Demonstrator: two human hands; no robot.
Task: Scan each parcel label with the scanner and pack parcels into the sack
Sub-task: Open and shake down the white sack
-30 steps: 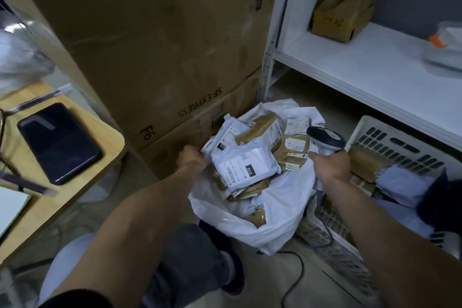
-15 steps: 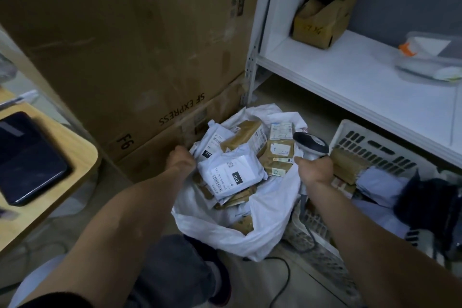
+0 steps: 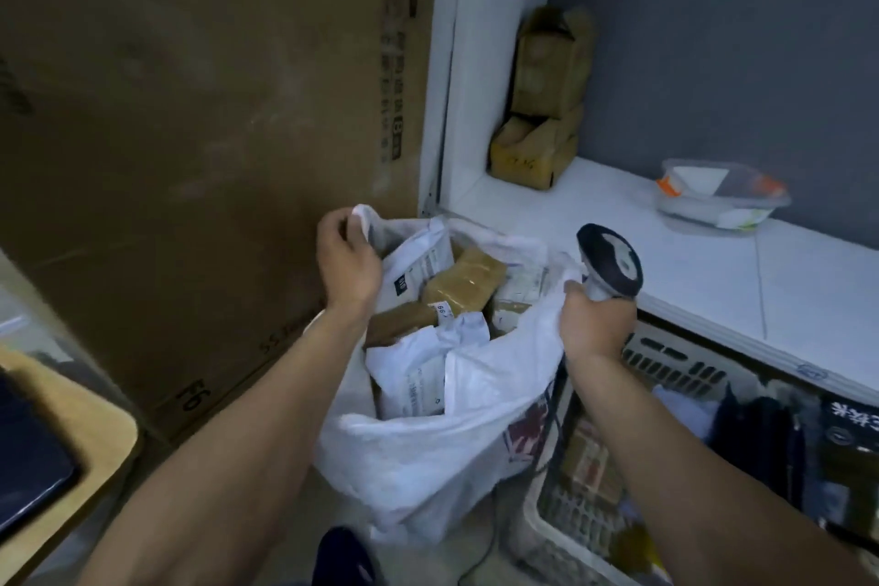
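Evidently the sack was being pulled open or settled, not loaded. At the far left, a wooden table (image 3: 102,438) carried a dark flat device (image 3: 33,476), well apart from the work. A large cardboard box (image 3: 214,109) stood behind the sack, at its eleven o'clock, and probably served as a backstop.

The left hand (image 3: 347,257) had its fingers curled round the rim of the white sack (image 3: 428,457) at the ten o'clock side of the mouth, raised so that the wall stood upright. Inside, a brown parcel (image 3: 463,283) lay on top near the twelve o'clock edge, with a white parcel (image 3: 416,259) just beside it at its nine o'clock. More lay beneath.

The right hand (image 3: 594,324) did two jobs. It gripped the handle of the scanner (image 3: 611,264), head pointing up and away from any label, and it pinched the sack rim at three o'clock. This grip, in my judgement, spared setting the tool down.

A slotted basket (image 3: 675,364) at the sack's four o'clock held further parcels, presumably unscanned. Above it ran a white shelf (image 3: 689,262) bearing small cartons (image 3: 537,148) and a clear container (image 3: 718,197).
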